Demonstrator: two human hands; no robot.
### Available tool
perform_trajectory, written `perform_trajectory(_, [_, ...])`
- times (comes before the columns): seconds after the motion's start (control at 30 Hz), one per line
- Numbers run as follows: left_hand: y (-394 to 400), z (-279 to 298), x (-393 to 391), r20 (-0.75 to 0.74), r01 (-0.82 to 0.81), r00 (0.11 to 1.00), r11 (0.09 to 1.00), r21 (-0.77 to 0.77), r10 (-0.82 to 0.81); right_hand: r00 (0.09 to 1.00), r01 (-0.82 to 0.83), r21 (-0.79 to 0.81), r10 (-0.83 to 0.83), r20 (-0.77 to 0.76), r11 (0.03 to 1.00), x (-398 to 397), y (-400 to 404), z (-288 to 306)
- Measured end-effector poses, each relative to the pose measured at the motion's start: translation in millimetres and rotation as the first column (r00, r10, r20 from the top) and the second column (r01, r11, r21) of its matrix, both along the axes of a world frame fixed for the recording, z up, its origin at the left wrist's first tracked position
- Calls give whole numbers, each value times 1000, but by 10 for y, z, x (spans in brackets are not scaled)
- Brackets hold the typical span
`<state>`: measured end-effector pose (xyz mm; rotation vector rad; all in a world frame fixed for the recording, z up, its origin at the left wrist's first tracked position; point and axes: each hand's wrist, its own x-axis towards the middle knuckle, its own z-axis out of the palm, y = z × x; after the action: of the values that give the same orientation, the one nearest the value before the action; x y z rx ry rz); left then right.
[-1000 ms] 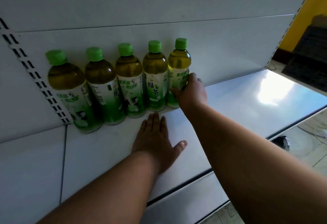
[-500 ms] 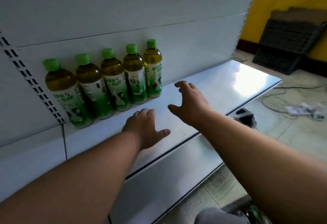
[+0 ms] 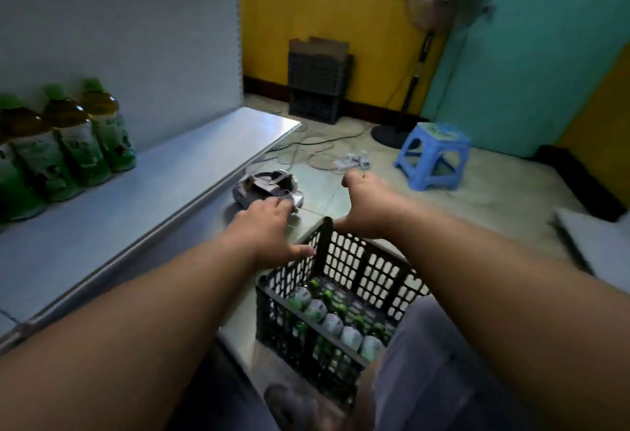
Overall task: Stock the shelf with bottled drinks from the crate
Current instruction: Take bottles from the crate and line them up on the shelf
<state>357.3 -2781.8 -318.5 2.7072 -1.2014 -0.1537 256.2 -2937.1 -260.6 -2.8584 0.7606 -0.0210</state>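
Both hands are empty with fingers spread: the left hand [image 3: 269, 231] and the right hand [image 3: 370, 207] are held above the far corner of the black perforated plastic crate [image 3: 335, 297], neither gripping anything. The crate stands on the tiled floor [image 3: 477, 212] and holds rows of green-labelled bottled drinks [image 3: 332, 320]. Three green-capped tea bottles [image 3: 71, 142], blurred, stand upright in a row at the back of the white metal shelf [image 3: 163, 192].
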Motion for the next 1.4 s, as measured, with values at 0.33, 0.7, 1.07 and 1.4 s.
perform_trajectory(0.33, [-1130,-1171,-831,-105,262,963,956,134,-250,947,321,193,-311,-80,927,-1140,-1010,-1176])
perform_trajectory(0.7, [-1632,-2683,-1153,-225,469,882,825,315,-415,795,598,394,-455,-401,698,-1071,-1722,-3350])
perform_trajectory(1.07, [-1682,-2795,-1122,-231,454,890,812,368,-393,587,665,52,-479,-652,745,-905,-1919,-4341])
perform_trajectory(1.4, [-1685,-2828,-1101,-243,461,885,816,349,-397,637,770,397,-576,-512,500,-828,-1663,-4283])
